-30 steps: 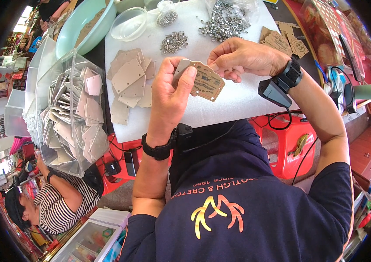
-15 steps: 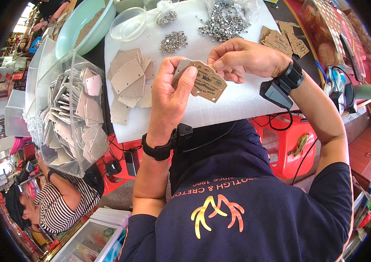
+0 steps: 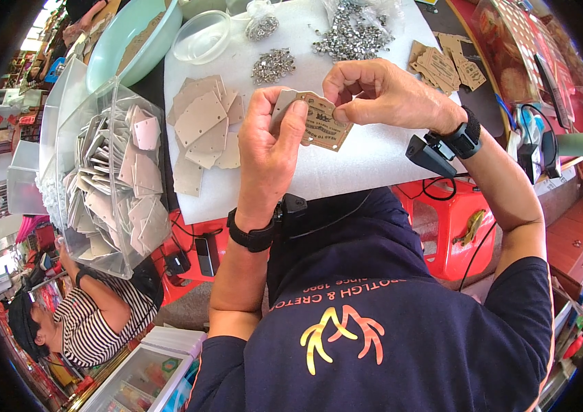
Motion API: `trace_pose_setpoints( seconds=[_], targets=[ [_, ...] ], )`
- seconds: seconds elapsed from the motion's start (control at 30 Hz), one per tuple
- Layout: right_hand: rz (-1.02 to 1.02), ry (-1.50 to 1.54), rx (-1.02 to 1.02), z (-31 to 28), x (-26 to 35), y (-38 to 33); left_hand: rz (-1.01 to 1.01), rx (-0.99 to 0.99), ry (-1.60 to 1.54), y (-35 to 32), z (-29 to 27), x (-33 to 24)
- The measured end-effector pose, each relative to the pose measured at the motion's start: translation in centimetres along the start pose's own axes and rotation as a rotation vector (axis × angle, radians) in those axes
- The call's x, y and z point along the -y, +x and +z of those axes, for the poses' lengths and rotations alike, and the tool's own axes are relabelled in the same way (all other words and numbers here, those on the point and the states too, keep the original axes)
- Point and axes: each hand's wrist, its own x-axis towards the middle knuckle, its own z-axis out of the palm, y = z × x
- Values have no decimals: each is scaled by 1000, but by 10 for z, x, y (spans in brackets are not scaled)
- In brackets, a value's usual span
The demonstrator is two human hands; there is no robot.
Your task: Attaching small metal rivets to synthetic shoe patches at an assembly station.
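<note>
Above a white surface (image 3: 374, 158), a clear bin of pale tags (image 3: 109, 185) stands at nine o'clock. The left hand (image 3: 267, 147) and right hand (image 3: 384, 96) meet at centre, fingers of both pinched on one brown printed tag (image 3: 319, 127). Loose tags (image 3: 202, 130) lie at ten o'clock, metal eyelets (image 3: 353, 34) at twelve.

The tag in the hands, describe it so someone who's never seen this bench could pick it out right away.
Start at the white mat on the bench. Above its near edge, the left hand and right hand pinch one brown printed tag between them. Other brown tags lie flat at the mat's far right, and the pale blanks are unprinted; only this tag is lifted.
</note>
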Motion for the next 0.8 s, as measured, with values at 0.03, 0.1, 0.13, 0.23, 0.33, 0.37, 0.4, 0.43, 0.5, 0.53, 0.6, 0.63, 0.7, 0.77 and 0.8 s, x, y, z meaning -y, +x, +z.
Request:
trace_pose_setpoints(
  seconds=[0.03, 0.1, 0.13, 0.23, 0.33, 0.37, 0.4, 0.43, 0.5, 0.53, 0.6, 0.63, 0.7, 0.77, 0.8],
  targets=[
    [0, -1, 0, 1, -1, 0, 1, 0, -1, 0, 0, -1],
    [-23, 17, 0, 1, -2, 0, 16, -11, 43, -1, 1, -1],
    [-23, 17, 0, 1, -2, -1, 17, -12, 43, -1, 1, -1],
    [4, 66, 25, 2, 0, -1, 36, -12, 17, -2, 1, -2],
    [67, 215, 27, 5, 1, -3, 12, 4, -51, -1, -1, -2],
    [82, 290, 6, 8, -1, -4, -21, 4, -105, -1, -3, -1],
    [97, 365, -14, 10, -1, -4, -55, 4, -160, 0, -4, 0],
    [96, 362, -15, 12, 2, -5, -52, 5, -160, 0, -5, 0],
    [125, 303, -57, 14, 5, -6, -125, -10, -298, 1, -7, 2],
    [124, 302, -57, 13, 5, -5, -124, -10, -298, 1, -9, 2],
    [123, 267, -45, 13, 4, -6, -169, -3, -383, 1, -11, 4],
    [123, 266, -45, 13, 4, -6, -169, -3, -384, 1, -10, 3],
    [173, 310, -70, 14, 5, -6, -197, -50, -432, 0, -8, 0],
    [184, 340, -79, 15, 3, -4, -193, -52, -458, -2, -8, 4],
    [196, 370, -90, 15, 2, -3, -191, -52, -484, -3, -9, 7]
  ],
)
